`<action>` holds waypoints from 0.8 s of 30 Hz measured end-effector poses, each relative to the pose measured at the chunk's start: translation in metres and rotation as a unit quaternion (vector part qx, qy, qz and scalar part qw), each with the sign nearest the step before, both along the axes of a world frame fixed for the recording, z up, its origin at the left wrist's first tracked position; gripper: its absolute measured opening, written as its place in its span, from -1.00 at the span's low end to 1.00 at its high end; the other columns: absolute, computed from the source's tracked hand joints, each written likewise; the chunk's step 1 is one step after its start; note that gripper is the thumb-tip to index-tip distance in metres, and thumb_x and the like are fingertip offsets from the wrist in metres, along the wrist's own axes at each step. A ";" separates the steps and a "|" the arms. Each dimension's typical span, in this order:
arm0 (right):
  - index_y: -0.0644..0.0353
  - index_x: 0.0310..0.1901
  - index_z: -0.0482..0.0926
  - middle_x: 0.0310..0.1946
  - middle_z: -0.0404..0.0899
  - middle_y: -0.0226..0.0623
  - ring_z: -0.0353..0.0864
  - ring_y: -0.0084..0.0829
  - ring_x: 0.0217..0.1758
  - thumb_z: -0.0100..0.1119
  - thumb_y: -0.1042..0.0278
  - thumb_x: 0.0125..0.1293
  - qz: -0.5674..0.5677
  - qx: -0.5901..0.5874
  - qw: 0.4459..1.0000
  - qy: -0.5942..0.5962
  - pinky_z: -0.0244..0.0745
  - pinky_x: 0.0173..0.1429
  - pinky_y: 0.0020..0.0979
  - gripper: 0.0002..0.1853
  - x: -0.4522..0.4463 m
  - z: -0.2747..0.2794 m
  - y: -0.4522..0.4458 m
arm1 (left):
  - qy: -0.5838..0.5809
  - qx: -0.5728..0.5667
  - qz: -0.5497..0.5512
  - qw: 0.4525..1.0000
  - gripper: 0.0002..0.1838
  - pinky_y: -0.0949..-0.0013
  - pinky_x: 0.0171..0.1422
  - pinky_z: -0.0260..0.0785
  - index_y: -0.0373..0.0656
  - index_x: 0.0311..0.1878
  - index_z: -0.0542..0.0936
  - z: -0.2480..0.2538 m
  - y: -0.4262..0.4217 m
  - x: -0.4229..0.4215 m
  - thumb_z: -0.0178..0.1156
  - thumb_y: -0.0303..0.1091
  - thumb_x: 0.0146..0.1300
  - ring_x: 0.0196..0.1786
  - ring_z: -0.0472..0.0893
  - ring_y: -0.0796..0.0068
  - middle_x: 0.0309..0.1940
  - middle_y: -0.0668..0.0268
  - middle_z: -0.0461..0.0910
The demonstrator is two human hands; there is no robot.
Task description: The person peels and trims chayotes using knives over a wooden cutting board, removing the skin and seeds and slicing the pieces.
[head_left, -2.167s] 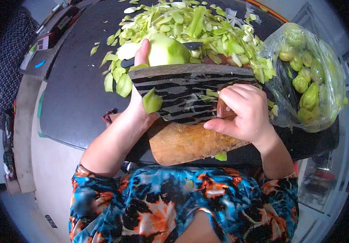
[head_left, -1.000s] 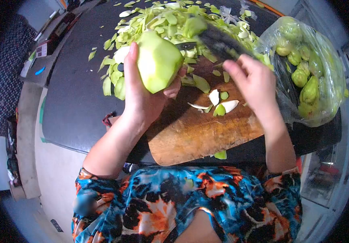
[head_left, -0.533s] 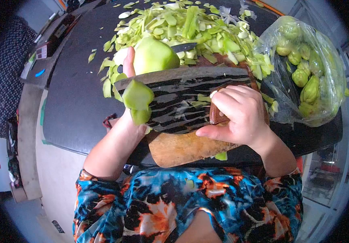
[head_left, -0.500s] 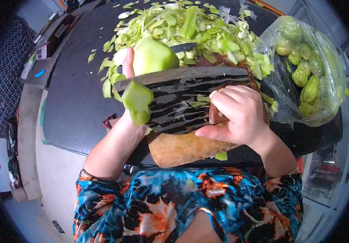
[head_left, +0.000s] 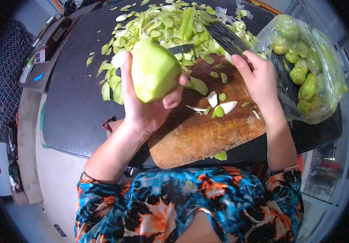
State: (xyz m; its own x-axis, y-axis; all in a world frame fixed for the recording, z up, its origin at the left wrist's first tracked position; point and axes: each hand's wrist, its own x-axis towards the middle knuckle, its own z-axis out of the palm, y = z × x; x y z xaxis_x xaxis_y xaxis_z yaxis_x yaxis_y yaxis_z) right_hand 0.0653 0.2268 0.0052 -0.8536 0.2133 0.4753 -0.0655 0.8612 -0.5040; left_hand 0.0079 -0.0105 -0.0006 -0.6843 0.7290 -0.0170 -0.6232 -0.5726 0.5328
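Observation:
My left hand [head_left: 148,109] is wrapped round a large pale green peeled fruit [head_left: 154,69], its cut faces smooth and wet, and raises it above the left side of the wooden cutting board [head_left: 207,135]. My right hand [head_left: 259,79] grips a broad dark-bladed cleaver [head_left: 226,37] by its handle, which the fingers hide. The blade slants up and left, apart from the fruit, over the edge of a heap of green peelings [head_left: 166,24]. White and green scraps [head_left: 219,108] lie on the board under both hands.
A clear plastic bag [head_left: 324,109] of whole wrinkled green fruits, like chayotes [head_left: 307,87], stands at the right. Behind the held fruit, a second dark blade [head_left: 181,49] rests among the peelings. The dark table [head_left: 73,117] has a rounded front edge near my body.
The cleaver has swung away from the fruit to the upper right. The green slice on its blade is no longer there. Fresh scraps show on the board, and the fruit appears raised and turned.

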 end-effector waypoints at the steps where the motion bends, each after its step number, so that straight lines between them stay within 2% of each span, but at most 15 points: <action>1: 0.25 -0.59 0.42 -0.76 0.40 -0.25 0.43 -0.32 -0.69 0.23 -0.05 0.19 0.031 -0.043 0.999 0.005 0.25 -0.57 -0.37 -0.52 0.003 0.005 -0.003 | -0.011 -0.029 0.022 0.999 -0.25 0.56 -0.59 0.15 -0.06 0.00 0.42 0.003 0.002 0.000 -0.30 0.46 0.21 -0.60 0.36 0.50 -0.32 0.12 0.51; 3: 0.24 -0.59 0.42 -0.76 0.38 -0.28 0.41 -0.39 -0.70 0.27 -0.02 0.17 0.090 -0.033 0.995 0.019 0.24 -0.57 -0.41 -0.53 0.012 0.012 -0.013 | -0.035 -0.089 0.068 0.993 -0.28 0.53 -0.56 0.22 -0.03 0.02 0.42 0.008 0.006 0.000 -0.32 0.44 0.24 -0.55 0.42 0.47 -0.28 0.13 0.52; 4: 0.24 -0.59 0.42 -0.77 0.37 -0.29 0.39 -0.42 -0.70 0.29 0.00 0.16 0.118 -0.029 0.992 0.025 0.24 -0.56 -0.43 -0.54 0.018 0.014 -0.019 | -0.020 -0.084 0.063 0.994 -0.29 0.53 -0.52 0.29 -0.01 0.05 0.41 0.003 0.006 -0.003 -0.30 0.43 0.25 -0.43 0.48 0.48 -0.18 0.17 0.54; 5: 0.20 -0.60 0.42 -0.74 0.39 -0.30 0.42 -0.38 -0.68 0.31 -0.06 0.10 0.144 -0.028 0.989 0.003 0.28 -0.54 -0.41 -0.53 0.023 0.019 -0.023 | -0.022 -0.098 0.080 0.992 -0.29 0.49 -0.45 0.34 0.00 0.08 0.40 -0.003 0.006 -0.004 -0.29 0.42 0.25 -0.37 0.51 0.46 -0.14 0.18 0.54; 7: 0.15 -0.63 0.40 -0.72 0.40 -0.33 0.47 -0.33 -0.64 0.31 -0.13 0.06 0.222 0.036 0.974 0.040 0.33 -0.51 -0.37 -0.50 0.024 0.021 -0.026 | -0.024 -0.125 0.113 0.985 -0.29 0.39 -0.31 0.46 0.00 0.13 0.39 -0.006 0.006 -0.004 -0.27 0.41 0.26 -0.25 0.56 0.42 -0.05 0.20 0.55; 8: 0.13 -0.64 0.39 -0.71 0.41 -0.35 0.49 -0.31 -0.61 0.31 -0.16 0.03 0.257 0.058 0.964 0.040 0.35 -0.49 -0.35 -0.49 0.024 0.021 -0.027 | -0.075 -0.132 0.162 0.975 -0.30 0.20 0.00 0.48 -0.03 0.18 0.39 -0.003 0.013 0.003 -0.19 0.37 0.26 -0.06 0.58 0.32 0.03 0.18 0.53; 10: 0.08 -0.65 0.37 -0.69 0.43 -0.37 0.52 -0.30 -0.58 0.32 -0.20 -0.03 0.296 0.097 0.950 0.029 0.38 -0.47 -0.32 -0.49 0.025 0.023 -0.031 | -0.026 -0.144 0.122 0.982 -0.28 0.18 0.10 0.43 -0.06 0.19 0.40 0.002 0.010 -0.001 -0.13 0.36 0.24 -0.01 0.57 0.27 0.03 0.15 0.54; 12: 0.11 -0.67 0.32 -0.71 0.34 -0.37 0.43 -0.28 -0.62 0.26 -0.31 -0.04 0.289 0.113 0.949 0.056 0.29 -0.50 -0.34 -0.40 0.024 0.017 -0.034 | 0.022 -0.155 0.082 0.984 -0.27 0.16 0.19 0.38 -0.09 0.19 0.42 0.004 0.006 -0.004 -0.07 0.35 0.22 0.04 0.56 0.21 0.02 0.12 0.54; 15: 0.12 -0.68 0.31 -0.72 0.30 -0.36 0.39 -0.26 -0.63 0.26 -0.34 -0.08 0.275 0.125 0.951 0.070 0.25 -0.51 -0.35 -0.37 0.026 0.016 -0.035 | -0.041 -0.084 0.025 0.995 -0.23 0.15 0.19 0.38 -0.09 0.22 0.40 -0.002 0.007 -0.006 -0.05 0.37 0.19 0.04 0.56 0.21 0.02 0.12 0.54; 16: 0.12 -0.68 0.31 -0.72 0.31 -0.36 0.39 -0.27 -0.63 0.27 -0.34 -0.08 0.273 0.127 0.951 0.068 0.25 -0.51 -0.35 -0.38 0.026 0.016 -0.035 | -0.008 -0.113 0.045 0.993 -0.20 0.16 0.19 0.38 -0.09 0.24 0.38 -0.002 0.009 -0.004 -0.04 0.39 0.17 0.03 0.56 0.21 0.04 0.12 0.53; 19: 0.12 -0.67 0.32 -0.71 0.31 -0.36 0.39 -0.28 -0.63 0.28 -0.33 -0.09 0.278 0.131 0.949 0.070 0.25 -0.51 -0.36 -0.38 0.027 0.016 -0.037 | -0.021 -0.115 0.082 0.990 -0.20 0.17 0.18 0.37 -0.09 0.24 0.37 0.002 0.010 -0.002 -0.05 0.39 0.17 0.03 0.56 0.22 0.05 0.12 0.52; 24: 0.13 -0.65 0.34 -0.70 0.32 -0.36 0.39 -0.28 -0.63 0.29 -0.33 -0.10 0.285 0.136 0.944 0.100 0.24 -0.51 -0.37 -0.39 0.028 0.015 -0.042 | 0.004 -0.135 0.068 0.988 -0.19 0.20 0.18 0.37 -0.09 0.25 0.36 0.003 0.006 -0.001 -0.07 0.40 0.17 0.02 0.56 0.24 0.04 0.12 0.52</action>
State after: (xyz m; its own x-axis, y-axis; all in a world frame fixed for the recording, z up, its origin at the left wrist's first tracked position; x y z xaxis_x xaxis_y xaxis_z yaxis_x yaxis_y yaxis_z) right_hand 0.0933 0.1851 0.0202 -0.6807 -0.4068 0.6093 -0.6271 0.7535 -0.1974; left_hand 0.0066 -0.0049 0.0022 -0.7768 0.5994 -0.1929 -0.5449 -0.4865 0.6829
